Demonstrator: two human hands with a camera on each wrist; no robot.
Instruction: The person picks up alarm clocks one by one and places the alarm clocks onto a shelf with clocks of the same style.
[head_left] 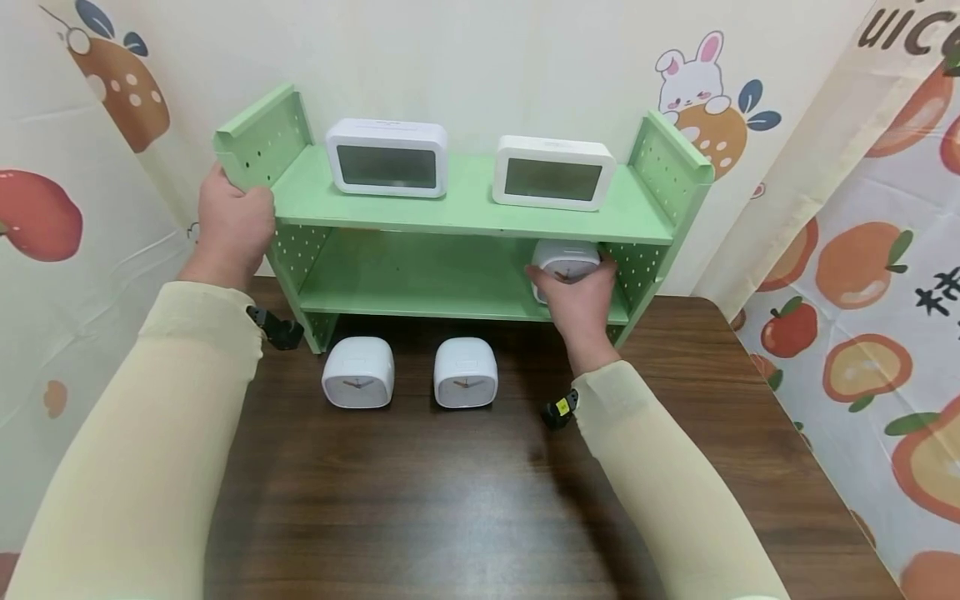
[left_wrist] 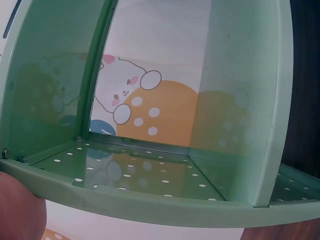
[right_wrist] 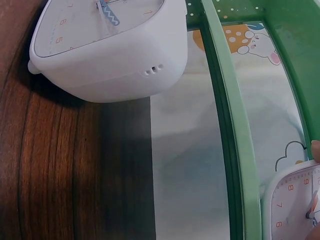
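My left hand (head_left: 234,223) grips the left side panel of a two-tier green metal shelf (head_left: 405,271). The left wrist view shows part of that hand at the panel's edge, lower left. At the right end of the lower tier, my right hand (head_left: 583,304) holds a small white analog clock (head_left: 567,252), thumb on its left side and fingers on its right. The same clock face (right_wrist: 292,207) shows in the right wrist view's lower right corner. Two similar white clocks, a left one (head_left: 358,372) and a right one (head_left: 466,372), stand on the table before the shelf.
On the upper tier stand two white digital clocks, one left (head_left: 387,158) and one right (head_left: 553,173), with dark screens. The shelf stands on a dark wooden table (head_left: 420,500) against a printed wall covering (head_left: 480,67). A fruit-print curtain (head_left: 847,275) hangs along the right.
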